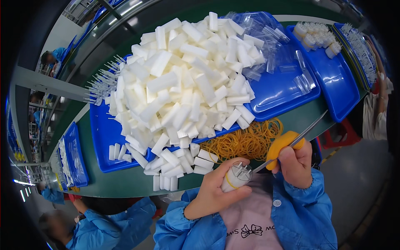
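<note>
White blocks (179,79) heap over a blue tray (104,148) and spill toward the near edge of the worktop (125,181). Just off that edge, the left hand (218,187) curls around a rounded white bundle (234,182), ringed by a yellow band, small pale prongs at its end; it sits between thumb and fingers, parted about its width. Rightmost, the right hand (296,164) closes on a metal tool's yellow grip (283,146), the tip beside the prongs.

Grey floor (354,166); red stool (351,134) stands near green table (121,185)
</note>
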Tool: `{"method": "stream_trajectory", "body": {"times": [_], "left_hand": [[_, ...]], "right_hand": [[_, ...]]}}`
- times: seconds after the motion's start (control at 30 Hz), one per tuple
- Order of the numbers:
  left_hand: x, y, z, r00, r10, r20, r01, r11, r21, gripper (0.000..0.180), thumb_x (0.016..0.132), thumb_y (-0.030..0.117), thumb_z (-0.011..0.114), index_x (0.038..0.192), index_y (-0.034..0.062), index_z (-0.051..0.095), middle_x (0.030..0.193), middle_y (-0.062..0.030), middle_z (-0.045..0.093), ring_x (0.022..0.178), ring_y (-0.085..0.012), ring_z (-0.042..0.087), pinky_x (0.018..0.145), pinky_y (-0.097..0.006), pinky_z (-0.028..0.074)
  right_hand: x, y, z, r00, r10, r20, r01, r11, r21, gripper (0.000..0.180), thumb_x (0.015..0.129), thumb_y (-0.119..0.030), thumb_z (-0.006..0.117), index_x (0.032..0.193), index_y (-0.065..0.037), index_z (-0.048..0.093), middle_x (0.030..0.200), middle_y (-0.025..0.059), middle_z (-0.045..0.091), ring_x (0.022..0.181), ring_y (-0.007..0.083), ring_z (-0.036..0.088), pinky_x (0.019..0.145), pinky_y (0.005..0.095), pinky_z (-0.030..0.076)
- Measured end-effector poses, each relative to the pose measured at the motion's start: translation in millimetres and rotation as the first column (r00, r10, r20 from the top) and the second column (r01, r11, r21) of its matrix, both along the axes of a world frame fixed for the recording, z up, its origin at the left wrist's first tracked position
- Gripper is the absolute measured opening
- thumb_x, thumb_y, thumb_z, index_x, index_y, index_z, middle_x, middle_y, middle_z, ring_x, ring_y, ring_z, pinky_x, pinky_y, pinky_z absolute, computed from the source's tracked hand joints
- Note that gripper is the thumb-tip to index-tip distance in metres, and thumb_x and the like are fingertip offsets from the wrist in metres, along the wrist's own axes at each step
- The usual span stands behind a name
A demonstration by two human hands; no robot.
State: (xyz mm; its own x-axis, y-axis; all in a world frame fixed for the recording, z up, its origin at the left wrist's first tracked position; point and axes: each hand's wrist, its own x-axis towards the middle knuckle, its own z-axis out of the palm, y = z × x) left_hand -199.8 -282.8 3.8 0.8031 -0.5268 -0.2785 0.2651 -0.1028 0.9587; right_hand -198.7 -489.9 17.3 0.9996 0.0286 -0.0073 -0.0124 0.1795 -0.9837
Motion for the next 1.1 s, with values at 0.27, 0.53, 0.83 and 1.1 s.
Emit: {"method": "stream_trajectory", "body": {"times": [0.27, 0.53, 0.83, 1.1], "left_hand": [[-2, 1, -8, 0.998, -0.004, -0.068, -0.002, 0.997, -0.082, 0.061, 0.073, 0.007, 0.073, 0.127, -0.0002, 0.044, 0.106, -0.0088, 0.060, 0.091, -0.0116, 0.058, 0.081, -0.025, 0.046], [1, 3, -7, 0.924, -0.091, -0.371, -0.031, 0.950, -0.310, 0.054, 0.077, 0.009, 0.069, 0.125, -0.0004, 0.046, 0.106, -0.0068, 0.058, 0.096, -0.0126, 0.056, 0.084, -0.027, 0.045], [0, 8, -23, 0.925, -0.166, -0.341, 0.008, 0.907, -0.422, 0.079, 0.071, 0.026, 0.074, 0.135, 0.0006, 0.036, 0.107, -0.0066, 0.053, 0.093, -0.0165, 0.057, 0.084, -0.029, 0.044], [-15, 9, -18, 0.909, -0.139, -0.392, -0.090, 0.855, -0.510, 0.070, 0.089, 0.036, 0.058, 0.140, 0.0007, 0.025, 0.121, -0.0161, 0.053, 0.105, -0.0204, 0.055, 0.096, -0.034, 0.040]], "right_hand": [[8, 0, -1, 0.977, 0.206, -0.062, -0.206, 0.978, 0.007, 0.023, 0.093, -0.020, 0.053, 0.092, 0.001, 0.062, 0.066, 0.0026, 0.060, 0.053, 0.0047, 0.054, 0.047, 0.0186, 0.041], [4, 6, -7, 0.950, 0.139, 0.279, -0.074, 0.970, -0.231, 0.020, 0.091, -0.017, 0.054, 0.093, 0.002, 0.062, 0.068, 0.0045, 0.062, 0.054, 0.0058, 0.054, 0.048, 0.0201, 0.040], [8, -2, -3, 0.987, 0.161, -0.020, -0.160, 0.986, 0.049, 0.022, 0.094, -0.020, 0.052, 0.094, 0.001, 0.060, 0.067, 0.0018, 0.059, 0.051, 0.0039, 0.050, 0.045, 0.0186, 0.037], [19, 5, -5, 0.932, 0.360, -0.049, -0.354, 0.930, 0.102, 0.018, 0.094, -0.016, 0.052, 0.094, -0.001, 0.060, 0.069, 0.0021, 0.059, 0.051, 0.0059, 0.051, 0.046, 0.0213, 0.038]]}}
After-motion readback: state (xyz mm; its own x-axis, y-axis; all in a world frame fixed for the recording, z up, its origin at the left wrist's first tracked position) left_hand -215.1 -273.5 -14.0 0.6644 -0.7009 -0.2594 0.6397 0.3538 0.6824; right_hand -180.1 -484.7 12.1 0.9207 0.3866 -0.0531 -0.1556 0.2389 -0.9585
